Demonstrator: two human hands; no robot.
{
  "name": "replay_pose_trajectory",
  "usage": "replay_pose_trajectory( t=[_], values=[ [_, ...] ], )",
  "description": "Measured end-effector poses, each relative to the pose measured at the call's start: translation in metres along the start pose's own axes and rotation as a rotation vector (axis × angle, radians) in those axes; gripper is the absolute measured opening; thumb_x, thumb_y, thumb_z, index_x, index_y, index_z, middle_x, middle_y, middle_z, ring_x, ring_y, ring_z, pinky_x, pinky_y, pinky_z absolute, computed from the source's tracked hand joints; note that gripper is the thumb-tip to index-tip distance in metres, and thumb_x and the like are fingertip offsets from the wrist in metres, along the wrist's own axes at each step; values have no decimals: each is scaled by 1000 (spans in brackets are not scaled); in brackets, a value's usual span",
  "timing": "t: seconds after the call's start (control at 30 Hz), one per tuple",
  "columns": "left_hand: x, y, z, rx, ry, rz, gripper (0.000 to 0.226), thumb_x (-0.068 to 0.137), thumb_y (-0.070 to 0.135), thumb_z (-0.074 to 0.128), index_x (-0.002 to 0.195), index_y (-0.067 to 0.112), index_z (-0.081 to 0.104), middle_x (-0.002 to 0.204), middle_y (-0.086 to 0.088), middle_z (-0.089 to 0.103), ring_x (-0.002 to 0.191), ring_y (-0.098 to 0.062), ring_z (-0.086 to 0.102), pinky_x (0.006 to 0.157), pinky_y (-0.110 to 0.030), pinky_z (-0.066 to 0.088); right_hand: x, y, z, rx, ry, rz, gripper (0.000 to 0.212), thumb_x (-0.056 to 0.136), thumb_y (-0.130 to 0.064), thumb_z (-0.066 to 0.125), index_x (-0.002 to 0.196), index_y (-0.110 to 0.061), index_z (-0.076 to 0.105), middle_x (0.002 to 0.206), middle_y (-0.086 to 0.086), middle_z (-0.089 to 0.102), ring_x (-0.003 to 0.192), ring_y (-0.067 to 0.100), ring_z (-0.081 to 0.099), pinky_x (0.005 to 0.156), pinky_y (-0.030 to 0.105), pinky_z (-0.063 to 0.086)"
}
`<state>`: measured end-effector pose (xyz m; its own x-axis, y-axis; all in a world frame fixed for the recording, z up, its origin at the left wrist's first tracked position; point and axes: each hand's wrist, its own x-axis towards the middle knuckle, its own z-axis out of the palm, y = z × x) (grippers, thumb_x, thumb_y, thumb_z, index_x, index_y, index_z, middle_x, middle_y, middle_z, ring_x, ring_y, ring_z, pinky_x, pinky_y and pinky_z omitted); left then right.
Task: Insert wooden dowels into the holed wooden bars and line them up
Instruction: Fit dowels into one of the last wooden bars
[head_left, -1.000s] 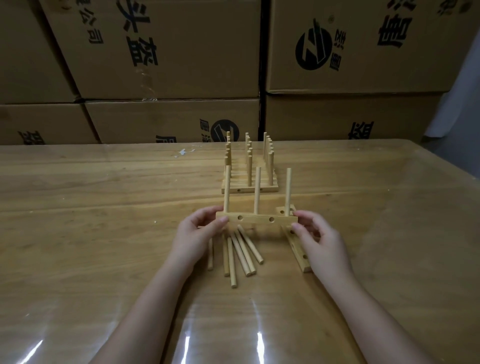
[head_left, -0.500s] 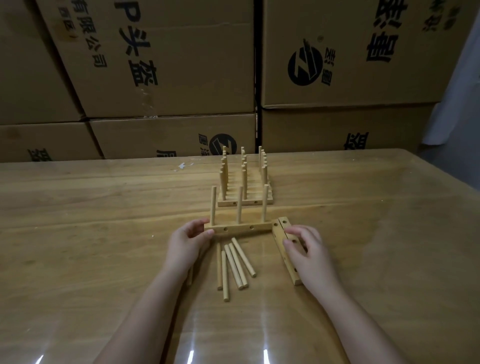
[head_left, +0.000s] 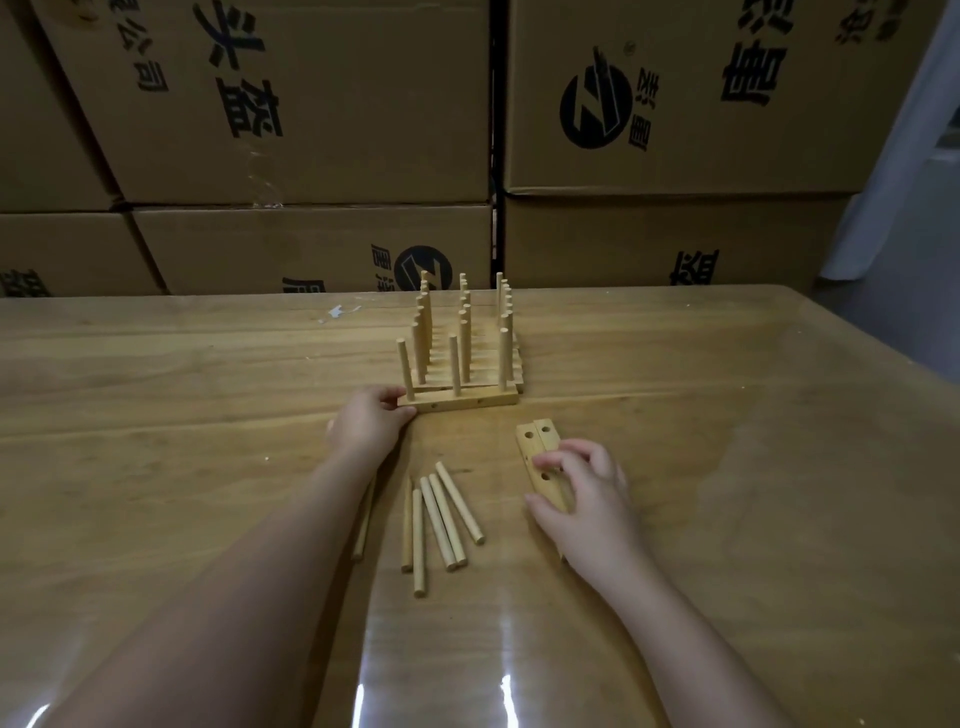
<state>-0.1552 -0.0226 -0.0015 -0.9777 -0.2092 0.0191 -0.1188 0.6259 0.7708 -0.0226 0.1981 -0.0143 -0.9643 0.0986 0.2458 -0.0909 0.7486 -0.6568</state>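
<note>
- The dowelled bar (head_left: 470, 404) lies flat on the worktop (head_left: 727, 467), crosswise to the view. Three dowels stand upright in it.
- The left hand (head_left: 366, 426) grips the bar's left end, with the thumb on the near face and the fingers curled over the far side.
- Directly behind it is the row of finished bars (head_left: 467, 364), packed one behind another. Their dowels form three lines running away from the camera. The dowelled bar sits just in front of the row and seems to touch it.
- Two empty bars (head_left: 537, 447) lie side by side, touching and pointing away. They are nearer and to the right, apart from the dowelled bar. Holes show in their far ends.
- The right hand (head_left: 587, 499) holds these two bars, with its fingers curled over the top and the thumb against the left side. It hides their near ends.
- Five loose dowels (head_left: 445, 519) lie flat in a loose fan between the two forearms.
- A sixth dowel (head_left: 360, 540) lies mostly hidden under the left forearm.
- The worktop is glossy, with bright glints near the front edge. A small white scrap (head_left: 336, 312) lies far back on the left.
- Stacked cardboard boxes (head_left: 311, 104) with black print stand as a wall behind the worktop.
</note>
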Motion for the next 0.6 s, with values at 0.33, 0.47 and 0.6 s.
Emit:
replay_pose_trajectory(
  t=[0.33,0.47,0.6],
  values=[
    [2,7,5,106,89,-10,36,85,43,66,119,31,60,117,8,65,114,-18,56,102,-46,38,-1,-1,2,-52,5,-12,32,81,-36,64,112,-33,57,130,-12,35,122,9,30,95,21,27],
    [2,6,6,103,105,0,37,84,47,67,118,33,61,113,11,66,112,-15,56,100,-44,39,-2,-4,1,-72,-2,-15,32,81,-37,63,113,-34,56,130,-12,34,124,10,30,98,24,27],
    [2,6,7,110,105,4,36,84,48,66,116,34,61,113,12,66,111,-15,57,100,-44,39,-5,-5,2,-99,49,4,35,84,-41,59,117,-29,55,128,-9,38,119,12,39,98,28,33]
  ],
)
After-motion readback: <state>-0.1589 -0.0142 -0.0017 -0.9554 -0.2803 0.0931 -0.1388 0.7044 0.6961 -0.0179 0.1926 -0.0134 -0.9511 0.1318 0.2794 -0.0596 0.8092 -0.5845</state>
